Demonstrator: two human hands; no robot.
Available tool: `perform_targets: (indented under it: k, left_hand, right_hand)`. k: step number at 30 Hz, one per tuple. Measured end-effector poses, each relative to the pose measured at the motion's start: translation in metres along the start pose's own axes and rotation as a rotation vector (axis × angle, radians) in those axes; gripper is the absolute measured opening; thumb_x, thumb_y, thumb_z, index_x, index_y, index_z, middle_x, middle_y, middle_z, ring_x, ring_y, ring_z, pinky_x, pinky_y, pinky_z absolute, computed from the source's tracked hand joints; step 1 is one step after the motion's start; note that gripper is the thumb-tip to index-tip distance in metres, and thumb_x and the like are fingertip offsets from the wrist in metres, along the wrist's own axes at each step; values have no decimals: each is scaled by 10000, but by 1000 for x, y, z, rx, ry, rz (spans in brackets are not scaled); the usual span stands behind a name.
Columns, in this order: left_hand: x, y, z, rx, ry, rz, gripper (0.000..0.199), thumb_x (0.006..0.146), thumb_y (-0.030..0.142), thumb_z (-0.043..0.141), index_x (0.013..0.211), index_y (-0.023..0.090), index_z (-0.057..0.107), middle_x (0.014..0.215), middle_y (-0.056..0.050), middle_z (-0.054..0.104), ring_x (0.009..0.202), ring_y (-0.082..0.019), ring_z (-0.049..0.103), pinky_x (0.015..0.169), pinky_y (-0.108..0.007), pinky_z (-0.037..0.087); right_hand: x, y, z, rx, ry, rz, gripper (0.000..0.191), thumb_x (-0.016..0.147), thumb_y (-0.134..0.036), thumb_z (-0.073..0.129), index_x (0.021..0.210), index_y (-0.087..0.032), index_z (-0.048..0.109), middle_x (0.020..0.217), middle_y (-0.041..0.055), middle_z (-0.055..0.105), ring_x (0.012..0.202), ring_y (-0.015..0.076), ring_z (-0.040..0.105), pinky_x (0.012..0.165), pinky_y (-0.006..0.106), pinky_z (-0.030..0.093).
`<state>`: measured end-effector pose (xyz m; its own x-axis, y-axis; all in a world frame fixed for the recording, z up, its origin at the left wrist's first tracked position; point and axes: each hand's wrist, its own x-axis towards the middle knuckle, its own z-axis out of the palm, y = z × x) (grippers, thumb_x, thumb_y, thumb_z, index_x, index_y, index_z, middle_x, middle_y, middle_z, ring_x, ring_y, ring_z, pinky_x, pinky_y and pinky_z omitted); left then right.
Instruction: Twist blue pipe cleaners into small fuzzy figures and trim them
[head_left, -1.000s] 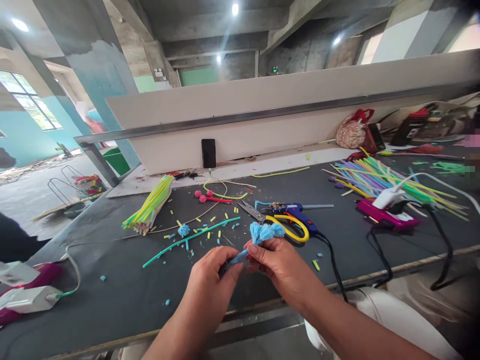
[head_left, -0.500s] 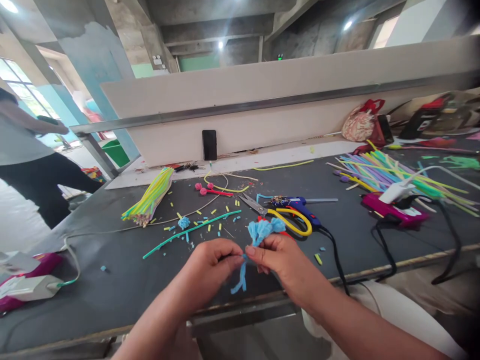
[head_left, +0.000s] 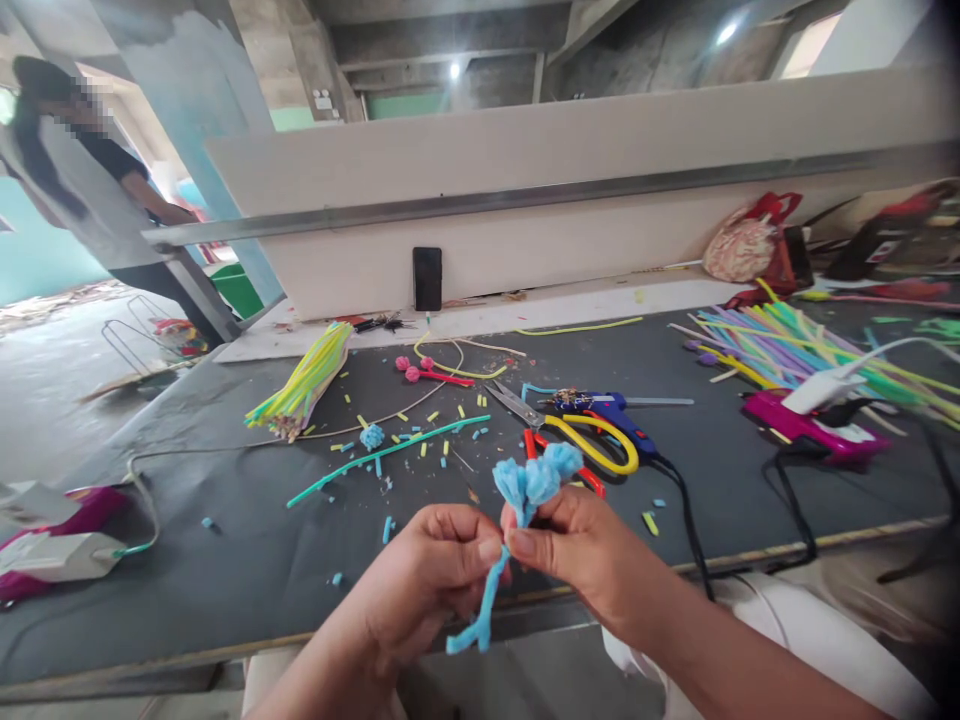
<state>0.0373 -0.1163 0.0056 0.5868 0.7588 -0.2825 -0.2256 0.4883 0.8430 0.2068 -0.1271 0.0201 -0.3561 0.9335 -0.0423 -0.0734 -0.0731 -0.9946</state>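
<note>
1. Dark bench point(head_left: 225, 560) in a concrete-beamed room; yellow-handled scissors point(head_left: 534, 418) lie near its middle.
2. Far left of the scissors, a person point(head_left: 112, 190) stands beyond the bench; nearer is a magenta power strip point(head_left: 97, 508) with white plugs.
3. Left of the scissors: a yellow-green bundle of fuzzy stems point(head_left: 304, 385), then a teal stem point(head_left: 397, 447) among blue and yellow snippets.
4. Behind and left of the scissors, a black phone point(head_left: 427, 279) leans upright.
5. In front of the scissors, the left hand point(head_left: 454, 560) pinches the blue fuzzy piece point(head_left: 529, 485) by its stem, whose forked end hangs down.
6. The right hand point(head_left: 577, 535), also in front of the scissors, grips the piece just below its puffy top.
7. Right of the scissors: a blue glue gun point(head_left: 619, 415); farther right, a heap of multicoloured stems point(head_left: 780, 345).
</note>
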Motion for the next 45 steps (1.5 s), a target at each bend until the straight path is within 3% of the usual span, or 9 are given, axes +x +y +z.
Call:
perform_targets:
  k: [6,11,14,19,24,27,35,40,45]
  left_hand:
    - [-8,-26,6,-414,-187,-137,211,667,257,709,606,114,567,465,39,427,348,-19,195,356,-189,122]
    - [-17,-22,8,-301,-52,-55,216,711,298,698,684,97,625,556,5,506,398,-16,223,397,-179,113]
    - [-22,-15,7,29,119,152,229,738,339,663,658,130,613,507,35,453,429,-46,275,429,-191,192]
    - [-23,-8,3,1028,403,662,213,842,213,500,691,161,641,612,-21,546,589,-123,466,569,-228,338]
    - [-21,-9,6,1374,440,735,270,856,161,419,682,157,624,633,-71,605,571,-145,499,555,-255,335]
    - [-20,-10,11,1143,412,680,252,832,195,472,607,164,582,578,-34,541,559,-129,448,557,-246,318]
    - [-16,-37,13,-379,-33,6,259,626,332,715,589,132,554,422,65,363,354,-28,184,381,-202,109]
    - [-16,-44,15,-521,-306,-114,290,620,325,736,562,140,521,421,75,328,320,-25,179,356,-203,122]
    - [-23,-31,14,-290,2,-23,293,664,389,711,664,111,619,455,55,410,365,-24,193,403,-208,94]
  right_hand:
    - [1,7,-2,84,-145,-106,258,719,-386,719,680,-163,596,617,-34,503,564,95,472,559,241,378]
    - [7,7,-2,68,-194,-132,183,710,-323,739,701,-165,647,605,-28,544,555,97,511,557,241,405]
    - [9,9,5,172,-105,-74,237,666,-362,767,703,-157,654,594,-25,558,552,96,497,548,234,395]
    - [6,7,21,129,185,76,306,602,-390,790,624,-177,572,510,-56,497,447,85,417,454,230,316]
    - [3,1,25,-166,337,122,344,589,-451,768,549,-205,530,415,-67,401,410,102,338,419,259,237]
    - [1,2,22,-112,317,35,326,670,-459,712,568,-195,550,483,-56,412,470,103,331,457,258,250]
    - [-2,15,21,384,-100,-2,274,682,-398,735,630,-161,609,533,-36,478,473,99,415,475,240,299]
    - [1,19,19,401,-117,-34,335,618,-434,771,568,-146,606,553,-26,483,515,93,394,497,229,282]
    - [5,15,18,319,-116,31,277,656,-414,751,677,-159,645,560,-41,508,441,75,404,470,231,311]
